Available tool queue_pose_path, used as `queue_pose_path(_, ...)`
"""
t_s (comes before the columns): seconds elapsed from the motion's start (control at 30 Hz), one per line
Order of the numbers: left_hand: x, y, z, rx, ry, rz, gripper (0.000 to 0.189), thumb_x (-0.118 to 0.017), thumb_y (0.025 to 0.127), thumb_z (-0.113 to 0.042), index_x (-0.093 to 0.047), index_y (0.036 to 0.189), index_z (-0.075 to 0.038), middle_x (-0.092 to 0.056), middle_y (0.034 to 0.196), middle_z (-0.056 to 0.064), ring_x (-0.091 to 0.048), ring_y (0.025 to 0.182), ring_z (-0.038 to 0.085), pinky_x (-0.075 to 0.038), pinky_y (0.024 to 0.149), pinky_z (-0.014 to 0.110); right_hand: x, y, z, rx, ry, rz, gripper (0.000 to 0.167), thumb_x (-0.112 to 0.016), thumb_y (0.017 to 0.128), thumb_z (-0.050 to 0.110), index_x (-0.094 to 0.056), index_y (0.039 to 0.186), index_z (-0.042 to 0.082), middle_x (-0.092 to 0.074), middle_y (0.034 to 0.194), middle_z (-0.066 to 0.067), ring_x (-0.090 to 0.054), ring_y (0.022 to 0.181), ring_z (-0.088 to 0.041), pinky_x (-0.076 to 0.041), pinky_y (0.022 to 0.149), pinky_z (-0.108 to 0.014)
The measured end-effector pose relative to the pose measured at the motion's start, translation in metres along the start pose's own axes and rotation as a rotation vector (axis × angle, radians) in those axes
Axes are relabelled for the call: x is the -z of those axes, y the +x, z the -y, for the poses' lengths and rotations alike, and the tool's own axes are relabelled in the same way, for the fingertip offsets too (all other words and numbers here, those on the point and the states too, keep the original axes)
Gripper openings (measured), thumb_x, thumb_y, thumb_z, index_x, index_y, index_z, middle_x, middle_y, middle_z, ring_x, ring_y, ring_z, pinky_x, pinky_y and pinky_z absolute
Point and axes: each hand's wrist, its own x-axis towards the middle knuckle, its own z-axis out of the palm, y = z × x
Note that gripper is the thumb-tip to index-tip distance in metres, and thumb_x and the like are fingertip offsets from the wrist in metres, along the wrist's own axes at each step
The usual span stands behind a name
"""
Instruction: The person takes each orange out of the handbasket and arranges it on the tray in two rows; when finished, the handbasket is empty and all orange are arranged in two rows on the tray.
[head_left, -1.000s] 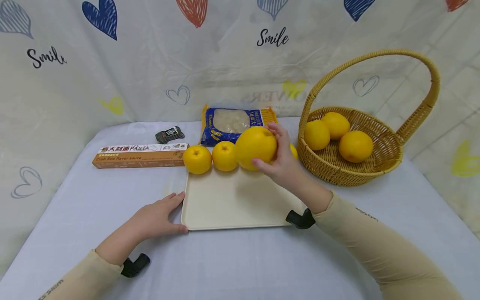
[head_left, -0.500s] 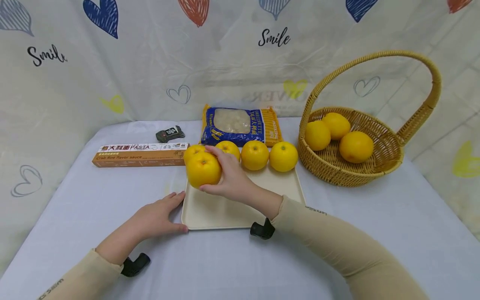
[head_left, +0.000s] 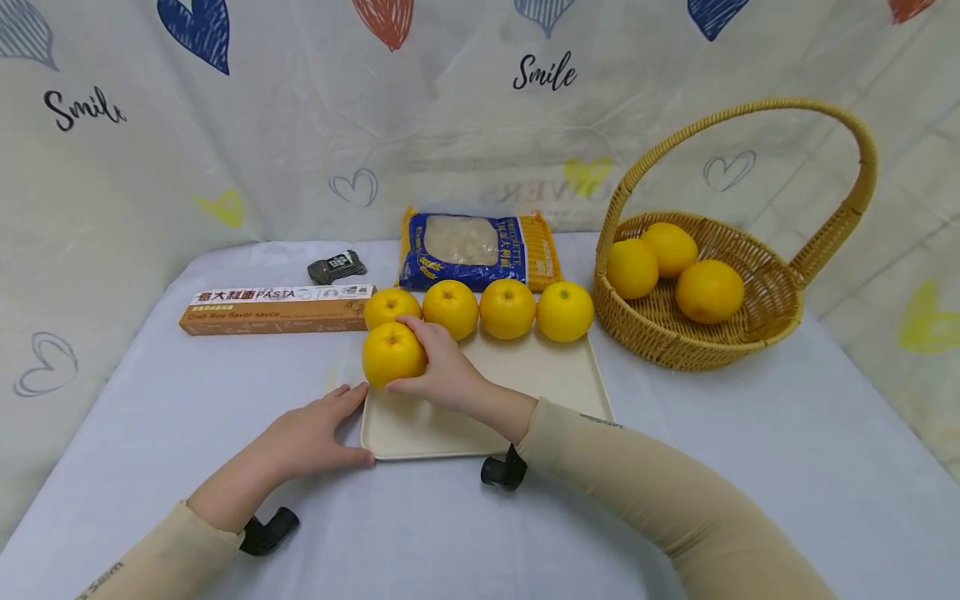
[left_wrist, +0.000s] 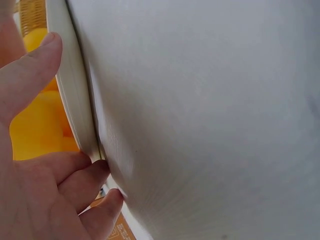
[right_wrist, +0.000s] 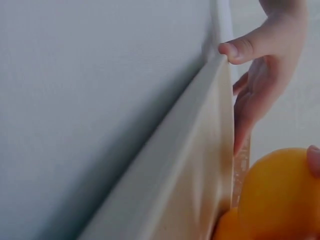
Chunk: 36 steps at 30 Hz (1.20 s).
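My right hand point(head_left: 450, 371) grips an orange point(head_left: 392, 357) between thumb and fingers, over the left part of the cream tray point(head_left: 540, 371). Directly behind it, partly covered, is the leftmost orange point(head_left: 388, 303) of a row along the tray's back edge. The rest of that row, a second orange point(head_left: 450, 308), a third orange point(head_left: 507, 308) and a rightmost orange point(head_left: 565, 311), stands side by side. At the tray's left edge my left hand point(head_left: 307, 437) rests with thumb and fingertips against the rim point(left_wrist: 75, 85). In the right wrist view the gripped orange point(right_wrist: 280, 195) shows large beside the tray.
A wicker basket point(head_left: 675, 357) with a tall handle holds three oranges at the right. Behind the row lies a blue and yellow pasta bag point(head_left: 468, 246). A brown and white pasta box point(head_left: 277, 312) and a small dark packet point(head_left: 337, 267) sit to the left.
My right hand has carried the orange leftward from above the right-hand oranges, then lower and nearer over the tray's left side. My left hand has stayed at the tray's edge.
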Motion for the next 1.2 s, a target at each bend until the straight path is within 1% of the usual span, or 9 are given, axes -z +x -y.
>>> queue_pose_path(0.13,0.001,0.001,0.001,-0.003,-0.001,-0.005,0.100,-0.066,0.066,-0.064,-0.027,0.144,-0.014,-0.032,0.145,0.019,-0.033,0.130,0.040,-0.035,0.093,0.063,-0.004,0.001,0.000,-0.009,-0.044,-0.011,0.081,-0.076,0.072,0.026,-0.032,0.140,0.021,-0.038,0.138,-0.009,-0.038,0.123,-0.024,-0.030,0.106,-0.042)
queue_pose_path(0.23,0.000,0.002,0.002,-0.004,-0.005,-0.004,0.101,-0.066,0.065,-0.064,-0.027,0.144,-0.014,-0.032,0.145,0.018,-0.033,0.130,0.040,-0.034,0.094,0.063,-0.006,0.001,-0.001,-0.024,-0.065,0.000,0.080,-0.076,0.073,0.025,-0.032,0.140,0.021,-0.038,0.139,-0.007,-0.038,0.125,-0.023,-0.029,0.107,-0.042)
queue_pose_path(0.43,-0.002,0.003,0.004,-0.007,-0.027,-0.003,0.101,-0.067,0.065,-0.064,-0.027,0.144,-0.014,-0.031,0.145,0.018,-0.031,0.131,0.040,-0.032,0.097,0.062,-0.010,0.000,-0.004,-0.048,-0.076,0.015,0.081,-0.076,0.073,0.023,-0.031,0.140,0.021,-0.038,0.139,-0.005,-0.037,0.126,-0.020,-0.030,0.107,-0.041)
queue_pose_path(0.63,-0.002,0.000,0.004,-0.007,-0.039,-0.002,0.102,-0.067,0.064,-0.063,-0.027,0.144,-0.013,-0.031,0.145,0.020,-0.031,0.131,0.041,-0.032,0.097,0.062,-0.015,0.001,-0.005,-0.058,-0.073,0.015,0.082,-0.075,0.074,0.023,-0.028,0.141,0.022,-0.035,0.140,-0.004,-0.038,0.126,-0.019,-0.031,0.108,-0.038)
queue_pose_path(0.77,-0.001,-0.001,0.003,-0.017,-0.047,-0.010,0.101,-0.068,0.065,-0.062,-0.029,0.143,-0.012,-0.032,0.144,0.020,-0.032,0.131,0.041,-0.032,0.098,0.061,-0.018,0.001,-0.003,-0.066,-0.083,0.017,0.083,-0.074,0.075,0.024,-0.026,0.142,0.021,-0.034,0.140,-0.007,-0.038,0.126,-0.020,-0.031,0.108,-0.038)
queue_pose_path(0.97,0.000,-0.002,0.001,-0.041,-0.048,-0.028,0.100,-0.069,0.065,-0.060,-0.030,0.142,-0.009,-0.033,0.143,0.021,-0.032,0.130,0.042,-0.032,0.097,0.061,-0.020,0.001,0.000,-0.119,-0.057,0.035,0.084,-0.073,0.076,0.025,-0.022,0.143,0.026,-0.030,0.140,-0.013,-0.039,0.125,-0.024,-0.031,0.107,-0.039)
queue_pose_path(1.07,0.000,-0.002,0.001,-0.038,-0.046,-0.030,0.100,-0.069,0.065,-0.060,-0.031,0.142,-0.008,-0.034,0.143,0.021,-0.032,0.130,0.042,-0.032,0.097,0.061,-0.020,0.001,-0.001,-0.135,-0.045,0.045,0.086,-0.073,0.076,0.026,-0.020,0.144,0.027,-0.028,0.141,-0.016,-0.040,0.124,-0.026,-0.031,0.107,-0.041)
queue_pose_path(1.2,-0.001,-0.001,0.001,-0.029,-0.049,-0.024,0.100,-0.069,0.065,-0.061,-0.031,0.142,-0.009,-0.034,0.143,0.021,-0.032,0.130,0.042,-0.032,0.096,0.063,-0.020,0.001,-0.002,-0.145,-0.057,0.054,0.090,-0.073,0.076,0.030,-0.016,0.145,0.028,-0.029,0.139,-0.018,-0.041,0.123,-0.027,-0.031,0.107,-0.041)
